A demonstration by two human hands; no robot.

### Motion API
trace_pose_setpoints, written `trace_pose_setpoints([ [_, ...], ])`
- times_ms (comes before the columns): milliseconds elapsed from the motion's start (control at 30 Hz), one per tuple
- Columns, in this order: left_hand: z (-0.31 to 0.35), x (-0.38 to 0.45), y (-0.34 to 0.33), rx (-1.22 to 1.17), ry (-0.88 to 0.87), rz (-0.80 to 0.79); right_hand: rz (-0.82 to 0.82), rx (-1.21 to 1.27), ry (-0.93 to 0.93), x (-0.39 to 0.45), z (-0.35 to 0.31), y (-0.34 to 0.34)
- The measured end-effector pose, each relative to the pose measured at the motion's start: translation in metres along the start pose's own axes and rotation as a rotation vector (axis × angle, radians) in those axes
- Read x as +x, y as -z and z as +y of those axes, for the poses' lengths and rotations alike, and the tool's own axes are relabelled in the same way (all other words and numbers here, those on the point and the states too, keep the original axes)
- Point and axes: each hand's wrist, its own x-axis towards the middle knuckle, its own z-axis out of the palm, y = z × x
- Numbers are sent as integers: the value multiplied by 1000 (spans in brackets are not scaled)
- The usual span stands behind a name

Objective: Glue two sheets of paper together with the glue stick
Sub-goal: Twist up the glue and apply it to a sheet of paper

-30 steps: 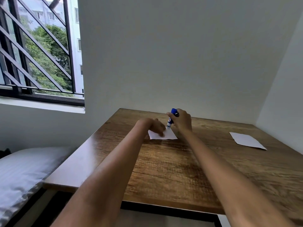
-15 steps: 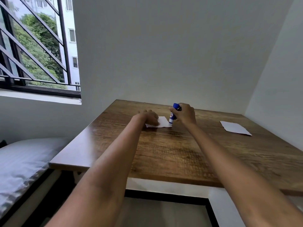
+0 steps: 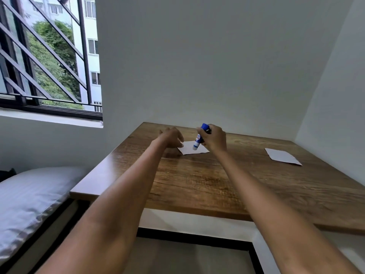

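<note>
My right hand [image 3: 214, 138] grips the rigid glue stick [image 3: 199, 139] mid-barrel, tip on the near sheet [image 3: 194, 150]; my left hand [image 3: 171, 137], loosely spread, steadies this light, flimsy paper's edge. Second sheet [image 3: 282, 156] lies apart.

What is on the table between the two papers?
Only bare wooden table separates the near paper and far paper in the head view.

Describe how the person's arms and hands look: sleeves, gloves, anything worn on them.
Both forearms are bare along their whole visible length, with no sleeves in view. The left hand and right hand wear no gloves. No watch, bracelet or ring shows, though the hands are small in the picture.
</note>
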Motion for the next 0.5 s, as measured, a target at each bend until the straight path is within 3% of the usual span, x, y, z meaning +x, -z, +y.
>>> trace_pose_setpoints([
  [133,-4,-8,1,183,42,-62,-37,-11,18,-8,-8,-17],
  [500,3,-13,9,227,73,-99,-42,-51,34,-10,-10,-26],
])
